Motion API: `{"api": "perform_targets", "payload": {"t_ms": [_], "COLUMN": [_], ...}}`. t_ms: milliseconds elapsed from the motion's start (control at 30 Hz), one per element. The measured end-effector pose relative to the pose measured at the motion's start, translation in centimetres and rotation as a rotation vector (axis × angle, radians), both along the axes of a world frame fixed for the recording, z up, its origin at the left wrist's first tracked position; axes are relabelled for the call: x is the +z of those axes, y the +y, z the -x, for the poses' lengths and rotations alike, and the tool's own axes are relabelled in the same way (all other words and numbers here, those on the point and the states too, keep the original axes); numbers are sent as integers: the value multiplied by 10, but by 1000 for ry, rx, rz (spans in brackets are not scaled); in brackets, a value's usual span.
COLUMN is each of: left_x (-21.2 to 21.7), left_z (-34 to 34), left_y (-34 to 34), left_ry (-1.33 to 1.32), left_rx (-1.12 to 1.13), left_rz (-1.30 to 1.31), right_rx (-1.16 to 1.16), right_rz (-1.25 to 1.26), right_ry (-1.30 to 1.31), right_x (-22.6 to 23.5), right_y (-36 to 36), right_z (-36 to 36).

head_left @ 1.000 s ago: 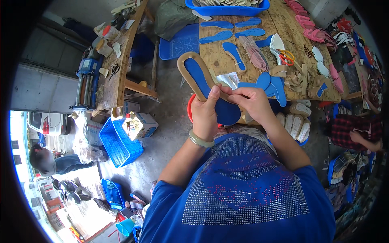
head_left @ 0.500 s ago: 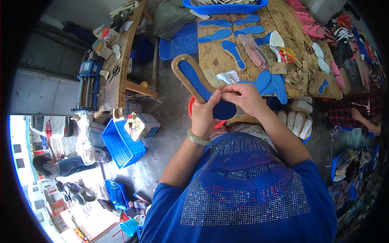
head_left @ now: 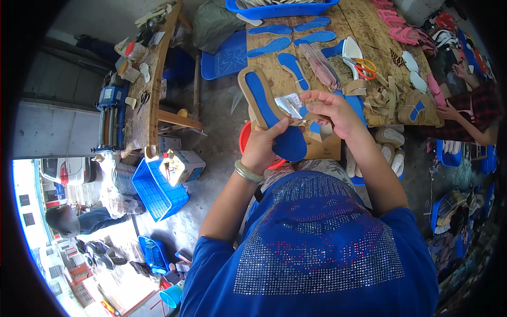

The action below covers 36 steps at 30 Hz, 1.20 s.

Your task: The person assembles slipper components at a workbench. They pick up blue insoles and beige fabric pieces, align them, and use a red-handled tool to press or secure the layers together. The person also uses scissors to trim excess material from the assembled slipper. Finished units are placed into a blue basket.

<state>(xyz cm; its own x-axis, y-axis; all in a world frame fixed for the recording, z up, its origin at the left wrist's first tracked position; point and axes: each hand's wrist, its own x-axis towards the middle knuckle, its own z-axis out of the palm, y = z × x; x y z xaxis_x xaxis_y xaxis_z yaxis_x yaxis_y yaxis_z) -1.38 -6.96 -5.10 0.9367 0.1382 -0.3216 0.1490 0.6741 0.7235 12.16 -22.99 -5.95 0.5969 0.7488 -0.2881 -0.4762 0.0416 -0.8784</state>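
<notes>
Blue-lined and tan-rimmed, the sandal sole (head_left: 270, 108) sat pinched between thumb and fingers of the left hand (head_left: 262, 149), held above the wooden workbench (head_left: 364, 21) edge. The right hand (head_left: 332, 110) pinched a thin tan strap (head_left: 310, 119) at the sole's heel.

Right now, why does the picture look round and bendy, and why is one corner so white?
In the head view, the fisheye lens leaves a black rim and bends the wooden table edges; daylight outside washes out the lower left, near the blue basket; the left hand and right hand holding the blue sole look sharp.
</notes>
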Motion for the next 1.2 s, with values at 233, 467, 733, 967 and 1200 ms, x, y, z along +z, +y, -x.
{"api": "perform_targets", "payload": {"t_ms": [233, 467, 733, 967, 1200], "left_x": [-12, -32, -77, -96, -92], "left_z": [-34, -39, -76, -120, -129], "left_y": [-1, 29, 0, -17, -33], "left_ry": [57, 175, 283, 433, 378], "left_rx": [-196, -215, 189, 354, 562], "left_rz": [-499, -1007, -1104, -1219, -84], "right_rx": [68, 18, -83, 72, 292], "right_rz": [139, 310, 393, 1166, 1190], "right_ry": [-156, -441, -586, -1021, -1146], "right_x": [-26, -57, -140, -171, -182], "right_y": [-41, -101, -94, -121, -108], "right_z": [-42, -137, -249, -330, -325]}}
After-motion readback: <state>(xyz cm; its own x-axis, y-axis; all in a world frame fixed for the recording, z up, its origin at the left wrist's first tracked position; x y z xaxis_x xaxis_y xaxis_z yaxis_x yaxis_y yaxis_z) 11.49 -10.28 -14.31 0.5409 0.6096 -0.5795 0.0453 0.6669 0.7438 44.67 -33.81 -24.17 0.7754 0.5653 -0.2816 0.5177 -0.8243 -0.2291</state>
